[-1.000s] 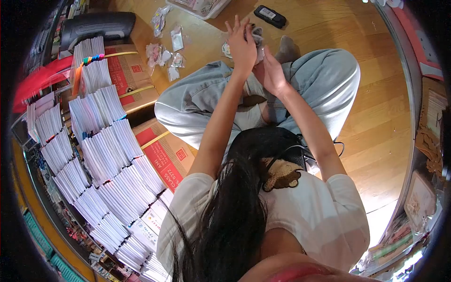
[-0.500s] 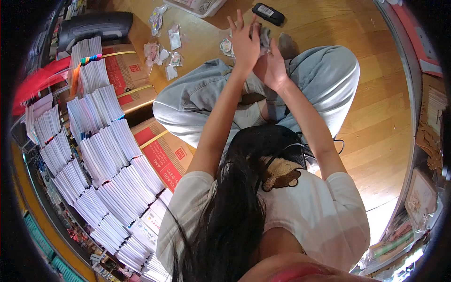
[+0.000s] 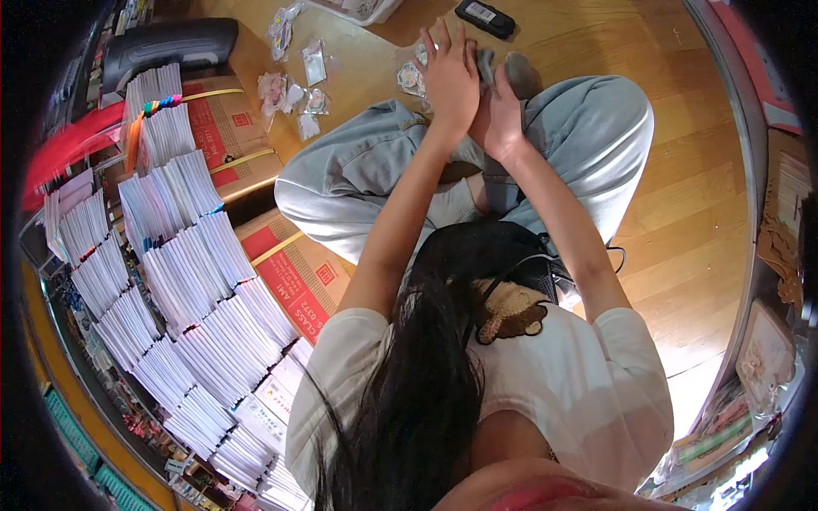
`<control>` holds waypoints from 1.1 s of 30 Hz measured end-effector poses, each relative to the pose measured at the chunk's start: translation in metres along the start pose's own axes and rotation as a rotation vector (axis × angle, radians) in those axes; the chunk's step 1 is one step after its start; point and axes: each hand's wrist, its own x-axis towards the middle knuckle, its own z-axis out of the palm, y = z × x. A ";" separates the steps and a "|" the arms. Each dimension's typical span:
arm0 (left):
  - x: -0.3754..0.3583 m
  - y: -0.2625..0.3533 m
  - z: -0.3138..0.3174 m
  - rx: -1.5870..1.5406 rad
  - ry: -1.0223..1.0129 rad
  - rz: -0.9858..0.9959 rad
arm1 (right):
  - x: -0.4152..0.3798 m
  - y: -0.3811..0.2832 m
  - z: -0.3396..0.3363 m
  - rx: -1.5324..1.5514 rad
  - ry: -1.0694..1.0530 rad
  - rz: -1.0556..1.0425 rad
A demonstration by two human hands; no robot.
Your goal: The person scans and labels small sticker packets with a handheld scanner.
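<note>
Above the crossed legs, my left hand (image 3: 452, 89) is stretched out with its fingers apart, its palm side against my right hand. My right hand (image 3: 498, 119) is partly hidden behind it, thumb pointing up. A small grey item, soft-looking like cloth (image 3: 486, 66), shows between the thumb and the left fingers; its full shape is hidden. Left of the hands, small clear packets with printed pieces (image 3: 411, 80) lie on the floor.
More packets (image 3: 314, 64) and pinkish pieces (image 3: 273, 92) lie farther left. A white tray (image 3: 375, 15) and a black case with a label (image 3: 486, 17) are at the top. Stacked booklets (image 3: 204, 289) and red-brown cartons (image 3: 294, 272) stand at left. A grey foot (image 3: 522, 77) is beside the hands.
My left hand has shifted slightly down and right, lying closer against my right hand. Less of the grey item shows between them. The view has moved slightly.
</note>
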 end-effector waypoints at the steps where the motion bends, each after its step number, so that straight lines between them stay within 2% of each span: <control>1: 0.009 0.000 0.002 -0.040 -0.014 -0.087 | 0.003 0.002 -0.006 0.014 -0.050 -0.017; 2: 0.015 -0.008 0.008 -0.150 -0.007 -0.134 | 0.006 0.003 -0.010 0.027 -0.101 -0.034; 4: 0.019 -0.021 0.012 -0.369 -0.002 -0.229 | 0.006 0.005 -0.009 -0.019 -0.055 -0.058; 5: 0.015 -0.027 0.014 -0.516 -0.104 -0.415 | 0.006 0.007 -0.009 -0.040 -0.030 -0.070; 8: -0.018 -0.016 0.008 -0.299 0.059 -0.050 | 0.008 0.006 -0.021 0.096 -0.066 0.011; 10: -0.046 0.006 -0.004 -0.308 -0.028 0.026 | 0.001 -0.001 -0.006 0.215 0.047 0.013; 11: -0.052 0.010 -0.008 -0.267 -0.050 0.039 | -0.002 -0.004 -0.001 0.272 0.104 0.013; 15: -0.033 -0.004 -0.010 -0.205 -0.122 0.093 | 0.011 0.004 -0.017 0.081 0.066 0.019; 18: -0.009 -0.013 -0.008 -0.299 -0.099 0.092 | 0.020 0.009 -0.031 -0.065 0.103 0.025; 22: 0.010 -0.042 -0.003 -0.429 -0.062 -0.077 | 0.016 0.021 -0.027 -0.161 0.100 -0.015; 23: 0.001 -0.043 -0.001 -0.429 -0.013 -0.061 | 0.015 0.021 -0.029 -0.198 0.142 -0.001; 26: -0.037 -0.014 -0.012 -0.234 -0.093 0.040 | 0.023 0.019 -0.040 -0.035 0.107 0.096; 27: -0.048 0.000 -0.011 -0.235 -0.065 0.043 | 0.001 0.003 0.008 0.096 0.265 0.091; 30: -0.049 0.001 -0.004 -0.280 -0.047 0.006 | 0.013 0.006 -0.009 0.043 0.208 0.087; 31: -0.041 -0.006 0.001 -0.310 -0.042 0.003 | 0.012 0.007 -0.008 -0.100 0.232 0.052; 32: -0.037 -0.011 0.004 -0.339 -0.036 0.001 | 0.011 0.006 -0.008 -0.115 0.234 0.059; 33: -0.032 -0.010 0.003 -0.277 -0.006 0.059 | 0.013 0.004 -0.006 -0.131 0.229 0.063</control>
